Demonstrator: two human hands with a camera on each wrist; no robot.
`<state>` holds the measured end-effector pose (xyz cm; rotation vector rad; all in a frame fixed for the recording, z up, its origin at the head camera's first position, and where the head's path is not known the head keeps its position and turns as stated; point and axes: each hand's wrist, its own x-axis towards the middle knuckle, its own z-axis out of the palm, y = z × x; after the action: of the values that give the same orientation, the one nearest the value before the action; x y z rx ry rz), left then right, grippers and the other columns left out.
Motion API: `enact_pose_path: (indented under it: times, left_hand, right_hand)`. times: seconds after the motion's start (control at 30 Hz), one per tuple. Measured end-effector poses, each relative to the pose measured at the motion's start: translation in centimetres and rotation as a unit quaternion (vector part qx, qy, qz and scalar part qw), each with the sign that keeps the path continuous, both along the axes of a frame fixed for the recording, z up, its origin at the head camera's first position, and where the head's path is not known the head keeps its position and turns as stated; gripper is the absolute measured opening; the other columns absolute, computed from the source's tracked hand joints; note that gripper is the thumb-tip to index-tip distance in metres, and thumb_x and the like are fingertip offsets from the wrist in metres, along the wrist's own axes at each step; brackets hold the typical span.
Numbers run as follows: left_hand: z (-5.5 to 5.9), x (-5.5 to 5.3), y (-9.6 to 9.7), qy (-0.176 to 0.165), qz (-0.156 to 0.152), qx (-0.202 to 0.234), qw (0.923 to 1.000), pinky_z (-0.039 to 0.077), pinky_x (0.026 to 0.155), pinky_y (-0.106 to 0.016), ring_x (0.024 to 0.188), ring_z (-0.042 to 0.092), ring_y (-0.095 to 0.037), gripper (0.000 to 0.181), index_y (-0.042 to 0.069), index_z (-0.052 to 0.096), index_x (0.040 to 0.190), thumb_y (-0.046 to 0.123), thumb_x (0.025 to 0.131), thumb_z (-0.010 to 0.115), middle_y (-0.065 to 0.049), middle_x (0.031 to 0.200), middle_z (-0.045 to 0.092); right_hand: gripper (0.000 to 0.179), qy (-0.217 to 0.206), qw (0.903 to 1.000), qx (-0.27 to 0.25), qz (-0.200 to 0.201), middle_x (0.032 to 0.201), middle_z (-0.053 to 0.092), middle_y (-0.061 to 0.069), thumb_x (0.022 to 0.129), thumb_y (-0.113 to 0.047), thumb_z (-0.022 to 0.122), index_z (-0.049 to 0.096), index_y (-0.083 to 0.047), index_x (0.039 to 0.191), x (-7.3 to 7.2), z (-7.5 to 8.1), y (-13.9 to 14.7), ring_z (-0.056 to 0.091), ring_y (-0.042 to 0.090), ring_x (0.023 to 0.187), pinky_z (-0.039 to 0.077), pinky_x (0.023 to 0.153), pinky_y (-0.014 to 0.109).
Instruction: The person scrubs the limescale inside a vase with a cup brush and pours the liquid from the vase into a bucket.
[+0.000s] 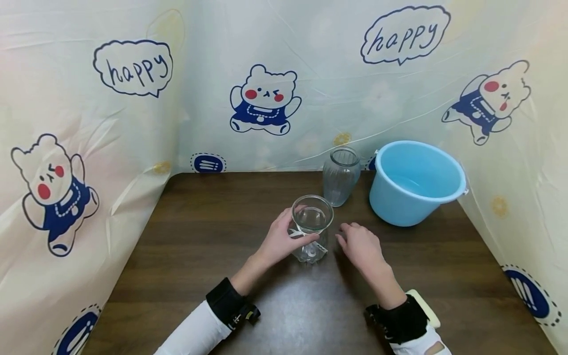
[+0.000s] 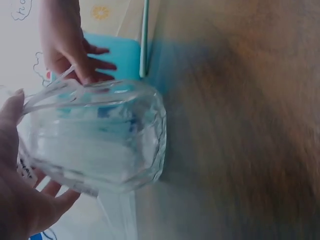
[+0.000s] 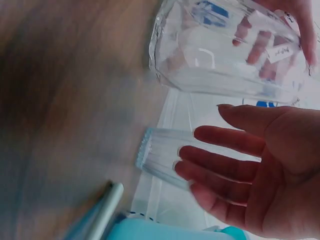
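Note:
A clear glass vase (image 1: 310, 249) with a wide round rim stands upright in front of me, its base close to the tabletop. My left hand (image 1: 284, 238) grips it just below the rim, thumb across the near side and fingers behind. A small white tag (image 3: 280, 51) shows by those fingers in the right wrist view. To the right of the vase, my right hand (image 1: 361, 246) is apart from it and holds nothing; its fingers (image 3: 220, 162) are loosely extended. Behind stands a second, ribbed bluish glass vase (image 1: 340, 177).
A light blue bucket (image 1: 414, 185) stands at the back right of the brown wooden table (image 1: 213, 217). Beside my right wrist lies a pale yellow-green flat thing (image 1: 423, 308). Printed cloth (image 1: 328, 93) hangs around the table's back and sides.

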<state>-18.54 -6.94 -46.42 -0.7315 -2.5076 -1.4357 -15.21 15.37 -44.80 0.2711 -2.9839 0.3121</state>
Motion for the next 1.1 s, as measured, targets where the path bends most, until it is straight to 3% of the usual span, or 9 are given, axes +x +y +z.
enact_pose_path:
  times: [0.17, 0.27, 0.43, 0.6, 0.7, 0.8, 0.93, 1.1]
  left_hand:
    - [0.6, 0.1, -2.0, 0.015, -0.019, -0.083, 0.9963, 0.051, 0.091, -0.039, 0.11, 0.054, -0.011, 0.065, 0.016, 0.058, 0.13, 0.051, 0.077, 0.075, -0.002, 0.121, 0.062]
    - [1.4, 0.1, -3.3, 0.029, -0.017, -0.151, 0.9879, 0.051, 0.088, -0.036, 0.106, 0.053, -0.009, 0.057, 0.017, 0.061, 0.125, 0.05, 0.08, 0.073, 0.003, 0.118, 0.062]
    - [2.2, -0.1, -5.0, 0.065, -0.024, -0.256, 0.9642, 0.052, 0.08, -0.038, 0.099, 0.055, -0.013, 0.049, 0.016, 0.065, 0.12, 0.048, 0.084, 0.07, 0.002, 0.109, 0.065]
    - [2.1, -0.5, -6.4, 0.095, -0.047, -0.331, 0.9376, 0.052, 0.077, -0.04, 0.099, 0.057, -0.017, 0.035, 0.016, 0.067, 0.119, 0.03, 0.087, 0.067, 0.002, 0.109, 0.066]
    - [1.9, -0.5, -6.9, 0.104, -0.045, -0.367, 0.9233, 0.051, 0.08, -0.043, 0.103, 0.057, -0.021, 0.035, 0.015, 0.066, 0.12, 0.021, 0.086, 0.065, -0.002, 0.113, 0.067]
    - [1.8, -0.5, -7.3, 0.097, -0.04, -0.391, 0.9145, 0.05, 0.084, -0.046, 0.108, 0.056, -0.024, 0.038, 0.014, 0.065, 0.123, 0.017, 0.085, 0.065, -0.004, 0.117, 0.066]
    - [1.9, -0.6, -7.6, 0.095, -0.026, -0.401, 0.9109, 0.05, 0.083, -0.046, 0.106, 0.056, -0.025, 0.038, 0.013, 0.065, 0.122, 0.015, 0.084, 0.069, -0.005, 0.116, 0.066]
    - [2.0, -0.9, -7.8, 0.117, 0.006, -0.407, 0.9057, 0.053, 0.078, -0.046, 0.098, 0.059, -0.027, 0.036, 0.01, 0.066, 0.116, 0.018, 0.082, 0.073, -0.008, 0.108, 0.068]
  right_hand:
    - [0.026, -0.021, 0.9997, 0.009, 0.005, 0.089, 0.068, 0.015, 0.089, -0.024, 0.068, 0.068, -0.003, 0.105, -0.2, 1.2, 1.1, 0.066, 0.034, 0.078, 0.055, 0.061, 0.049]
    - [0.026, -0.027, 0.9994, 0.02, 0.009, 0.085, 0.066, 0.015, 0.089, -0.023, 0.069, 0.067, -0.001, 0.103, -0.5, 1.9, 2.2, 0.065, 0.033, 0.075, 0.055, 0.06, 0.048]
    - [0.021, -0.056, 0.9975, 0.041, 0.011, 0.073, 0.061, 0.012, 0.088, -0.022, 0.069, 0.064, -0.002, 0.09, -1.4, 2.5, 4.0, 0.061, 0.031, 0.066, 0.053, 0.057, 0.047]
    - [0.022, -0.158, 0.9873, 0.019, 0.003, 0.065, 0.055, 0.007, 0.09, -0.025, 0.065, 0.059, -0.007, 0.078, -2.1, 2.2, 5.2, 0.054, 0.023, 0.059, 0.046, 0.053, 0.037]
    - [0.021, -0.22, 0.9755, 0.004, -0.003, 0.064, 0.053, 0.005, 0.09, -0.024, 0.065, 0.059, -0.008, 0.079, -2.3, 1.4, 5.7, 0.05, 0.018, 0.056, 0.039, 0.051, 0.03]
    - [0.021, -0.249, 0.9686, 0.003, -0.001, 0.064, 0.052, 0.003, 0.089, -0.024, 0.067, 0.058, -0.008, 0.077, -2.4, 0.5, 6.1, 0.048, 0.015, 0.054, 0.037, 0.05, 0.026]
    - [0.025, -0.251, 0.9679, 0.006, 0.0, 0.062, 0.051, 0.002, 0.087, -0.024, 0.07, 0.057, -0.009, 0.072, -2.2, -0.2, 6.4, 0.048, 0.014, 0.053, 0.037, 0.048, 0.025]
    - [0.023, -0.281, 0.9595, -0.009, -0.021, 0.063, 0.057, 0.007, 0.087, -0.022, 0.07, 0.059, -0.007, 0.073, -1.9, -0.2, 6.6, 0.056, 0.015, 0.045, 0.047, 0.043, 0.027]
